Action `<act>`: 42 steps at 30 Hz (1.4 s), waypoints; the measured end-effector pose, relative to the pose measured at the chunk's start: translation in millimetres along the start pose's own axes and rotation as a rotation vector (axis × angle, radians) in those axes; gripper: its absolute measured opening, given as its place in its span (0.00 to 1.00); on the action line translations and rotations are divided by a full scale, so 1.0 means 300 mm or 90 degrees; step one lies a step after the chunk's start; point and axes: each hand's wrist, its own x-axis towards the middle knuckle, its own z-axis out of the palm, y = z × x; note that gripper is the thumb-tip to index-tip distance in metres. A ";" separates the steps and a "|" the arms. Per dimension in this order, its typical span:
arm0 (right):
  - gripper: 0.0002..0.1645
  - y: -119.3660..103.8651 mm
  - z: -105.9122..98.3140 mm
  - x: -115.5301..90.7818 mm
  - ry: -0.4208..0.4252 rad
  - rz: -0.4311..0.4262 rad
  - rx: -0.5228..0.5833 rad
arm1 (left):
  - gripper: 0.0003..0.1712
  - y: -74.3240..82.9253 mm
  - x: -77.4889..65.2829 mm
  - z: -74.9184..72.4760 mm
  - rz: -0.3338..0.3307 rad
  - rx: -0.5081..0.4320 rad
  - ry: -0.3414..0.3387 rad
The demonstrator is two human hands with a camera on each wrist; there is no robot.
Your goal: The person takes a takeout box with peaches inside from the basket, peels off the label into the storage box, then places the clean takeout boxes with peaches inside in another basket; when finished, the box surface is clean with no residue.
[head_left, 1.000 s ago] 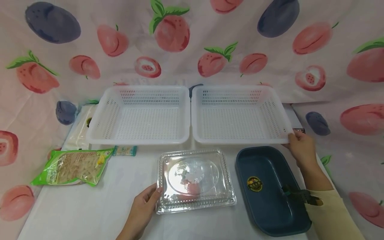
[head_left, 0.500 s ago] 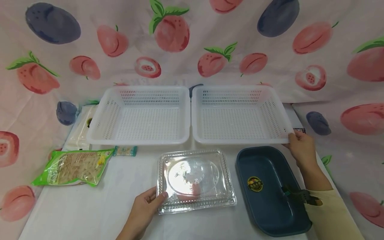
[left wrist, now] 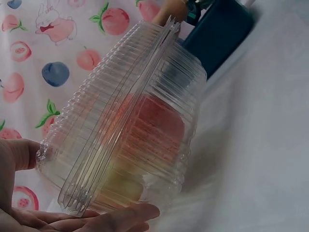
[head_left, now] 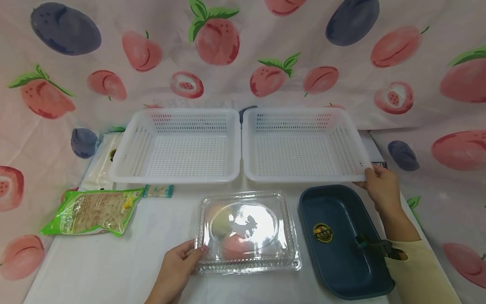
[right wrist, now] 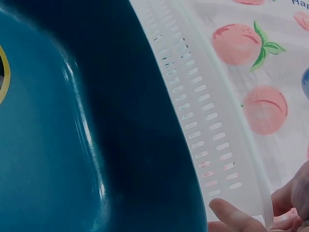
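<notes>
My left hand (head_left: 177,267) holds the left edge of a clear plastic clamshell box (head_left: 288,236), thumb on top and fingers below. Through the lid show a round reddish fruit-like thing (head_left: 236,246) and a yellow-green one (head_left: 221,223). The left wrist view has the clamshell box (left wrist: 159,92) slanted, with the thumb at its rim and fingers under its near end. My right hand (head_left: 381,188) grips the front right corner of the right white plastic basket (head_left: 303,178). In the right wrist view the fingertips of my right hand (right wrist: 236,217) are at the slotted wall of the basket (right wrist: 203,116).
A second white basket (head_left: 174,178) stands to the left, beside the first. A dark blue tray (head_left: 341,261) with a round sticker lies under my right forearm. At the left are a green-edged food bag (head_left: 98,211), a small teal packet (head_left: 158,191) and a pale bag (head_left: 99,164).
The clamshell box has tipped and shifted slightly toward me with my left hand. Glare on its lid moved right, so more of the contents shows. My right hand keeps its grip on the basket.
</notes>
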 end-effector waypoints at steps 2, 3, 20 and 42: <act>0.31 -0.001 0.000 0.001 0.002 0.004 0.005 | 0.32 0.014 -0.007 -0.004 0.000 0.009 0.005; 0.31 -0.002 0.000 0.001 0.002 0.007 0.007 | 0.31 0.022 -0.011 -0.006 0.000 0.010 0.007; 0.30 0.000 0.010 0.004 0.013 0.015 0.015 | 0.27 0.193 -0.017 -0.049 0.113 -0.043 -0.038; 0.32 0.004 0.001 0.008 0.017 0.019 -0.011 | 0.25 0.420 0.067 0.005 0.215 -0.038 -0.080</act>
